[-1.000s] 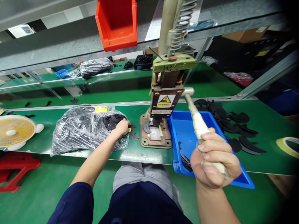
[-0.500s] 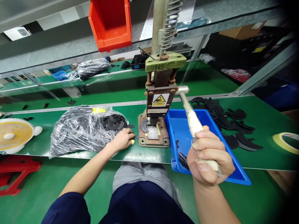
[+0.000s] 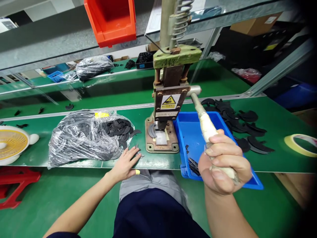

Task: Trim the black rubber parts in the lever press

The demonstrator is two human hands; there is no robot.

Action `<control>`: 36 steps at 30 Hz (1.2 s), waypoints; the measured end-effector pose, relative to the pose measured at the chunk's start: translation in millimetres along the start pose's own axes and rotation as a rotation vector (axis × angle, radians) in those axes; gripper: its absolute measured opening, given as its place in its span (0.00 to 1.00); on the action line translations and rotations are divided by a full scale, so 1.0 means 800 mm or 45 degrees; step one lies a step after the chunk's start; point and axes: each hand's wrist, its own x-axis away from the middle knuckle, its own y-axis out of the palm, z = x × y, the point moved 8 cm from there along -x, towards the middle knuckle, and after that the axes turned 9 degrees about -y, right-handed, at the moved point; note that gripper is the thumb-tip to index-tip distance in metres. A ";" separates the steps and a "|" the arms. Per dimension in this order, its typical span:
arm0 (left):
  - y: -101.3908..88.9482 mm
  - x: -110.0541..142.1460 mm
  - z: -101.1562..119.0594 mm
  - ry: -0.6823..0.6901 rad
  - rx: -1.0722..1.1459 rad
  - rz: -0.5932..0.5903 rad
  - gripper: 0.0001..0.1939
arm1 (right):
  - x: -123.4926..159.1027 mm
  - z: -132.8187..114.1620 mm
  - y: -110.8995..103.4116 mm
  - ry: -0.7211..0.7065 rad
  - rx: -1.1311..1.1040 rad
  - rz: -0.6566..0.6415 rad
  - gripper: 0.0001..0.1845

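My left hand (image 3: 126,165) lies with its fingers stretched out at the table's front edge, fingertips by small dark scraps (image 3: 139,152); its thumb wears a yellow cover. Just beyond it is a clear plastic bag (image 3: 74,138) full of dark crescent-shaped pieces, one loose crescent piece (image 3: 135,133) at its mouth. My right hand (image 3: 224,162) is wrapped around the taped lever handle (image 3: 208,127) of a hand press (image 3: 170,89). Under the press's ram, a grey curved piece (image 3: 152,130) sits on the base (image 3: 162,148), beside a pale metal plate (image 3: 161,138).
Right of the press, a blue tray (image 3: 192,129) holds a few dark pieces. Past it lie a pile of dark crescent pieces (image 3: 232,119) and a yellow tape roll (image 3: 300,145). At left is a white fan (image 3: 15,138). An orange bin (image 3: 111,23) hangs above.
My left hand has drawn back from beside the bag's mouth toward the table's front edge, and its fingers have straightened. My right hand keeps its grip on the lever. The view has shifted slightly.
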 end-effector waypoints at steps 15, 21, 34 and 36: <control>-0.015 0.044 0.062 0.149 0.268 0.602 0.16 | 0.001 0.001 0.000 0.040 0.023 0.025 0.04; -0.058 0.001 -0.006 -0.481 0.926 0.591 0.07 | 0.002 -0.001 0.003 0.029 0.012 0.001 0.03; -0.064 -0.194 -0.026 -1.007 1.856 0.203 0.19 | 0.003 -0.003 0.001 0.097 0.035 -0.211 0.02; -0.060 -0.204 -0.024 -1.024 1.867 0.154 0.17 | 0.005 -0.003 0.002 0.099 0.030 -0.222 0.03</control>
